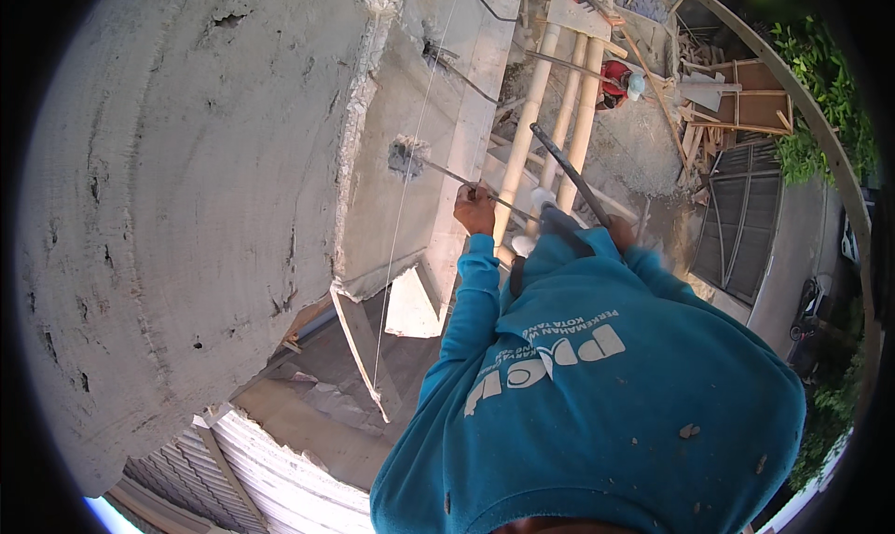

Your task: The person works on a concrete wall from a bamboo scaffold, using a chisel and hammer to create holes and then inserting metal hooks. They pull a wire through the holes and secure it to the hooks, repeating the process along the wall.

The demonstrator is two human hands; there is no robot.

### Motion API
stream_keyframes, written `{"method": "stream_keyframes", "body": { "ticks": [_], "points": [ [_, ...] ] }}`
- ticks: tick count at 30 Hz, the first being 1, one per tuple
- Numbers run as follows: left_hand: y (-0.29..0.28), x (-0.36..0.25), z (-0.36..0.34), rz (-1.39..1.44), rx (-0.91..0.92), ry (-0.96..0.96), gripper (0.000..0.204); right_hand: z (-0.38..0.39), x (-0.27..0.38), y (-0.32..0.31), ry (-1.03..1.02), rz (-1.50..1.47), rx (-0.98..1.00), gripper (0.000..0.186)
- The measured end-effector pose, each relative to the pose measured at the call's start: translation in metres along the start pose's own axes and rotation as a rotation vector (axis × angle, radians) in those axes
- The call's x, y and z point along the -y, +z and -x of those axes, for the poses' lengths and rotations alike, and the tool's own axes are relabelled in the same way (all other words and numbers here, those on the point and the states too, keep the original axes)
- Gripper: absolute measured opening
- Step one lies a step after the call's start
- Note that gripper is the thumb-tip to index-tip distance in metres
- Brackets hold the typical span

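My left hand [474, 208] is closed round a thin rusty steel rod [444, 173] that juts from a rough chipped patch [407, 158] in the concrete slab beside a taut white string [404, 217]. My right hand [618, 232], partly hidden by my teal sleeve, grips the lower end of a thicker dark bar [569, 166], which slants up and left over pale poles [517, 152]. My teal sweatshirt fills the lower right, and part of my legs and feet shows below my hands.
A weathered concrete surface [177, 198] fills the left. More steel bars [469, 77] jut from the slab. Far below, a person in red with a pale hat [615, 82] works among timber scraps [736, 105]. Corrugated roofing [256, 469] lies lower left. A curved rail [820, 128] edges the right.
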State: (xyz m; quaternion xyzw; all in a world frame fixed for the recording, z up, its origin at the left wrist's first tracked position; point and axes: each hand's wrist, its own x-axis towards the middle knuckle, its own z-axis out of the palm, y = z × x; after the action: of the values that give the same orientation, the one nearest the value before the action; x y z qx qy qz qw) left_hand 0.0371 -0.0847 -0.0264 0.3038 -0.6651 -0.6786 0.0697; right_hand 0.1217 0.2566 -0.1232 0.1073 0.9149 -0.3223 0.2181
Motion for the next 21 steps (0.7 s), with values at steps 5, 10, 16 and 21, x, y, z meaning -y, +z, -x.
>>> {"method": "stream_keyframes", "body": {
  "ticks": [5,10,16,21],
  "points": [
    [0.005,0.0,-0.008,-0.049,-0.039,0.02,0.013,0.003,0.037,-0.014,0.027,-0.137,0.006,0.044],
    [0.014,0.008,-0.013,0.015,-0.018,-0.032,0.014,0.001,0.037,-0.011,0.048,-0.201,-0.004,0.044],
    [0.014,0.021,-0.038,0.002,-0.099,0.043,0.01,-0.006,0.029,-0.007,0.054,-0.212,0.035,0.042],
    [0.021,0.023,-0.054,0.133,-0.216,0.024,0.007,-0.008,0.028,-0.018,0.052,-0.192,0.061,0.041]
  ]
}}
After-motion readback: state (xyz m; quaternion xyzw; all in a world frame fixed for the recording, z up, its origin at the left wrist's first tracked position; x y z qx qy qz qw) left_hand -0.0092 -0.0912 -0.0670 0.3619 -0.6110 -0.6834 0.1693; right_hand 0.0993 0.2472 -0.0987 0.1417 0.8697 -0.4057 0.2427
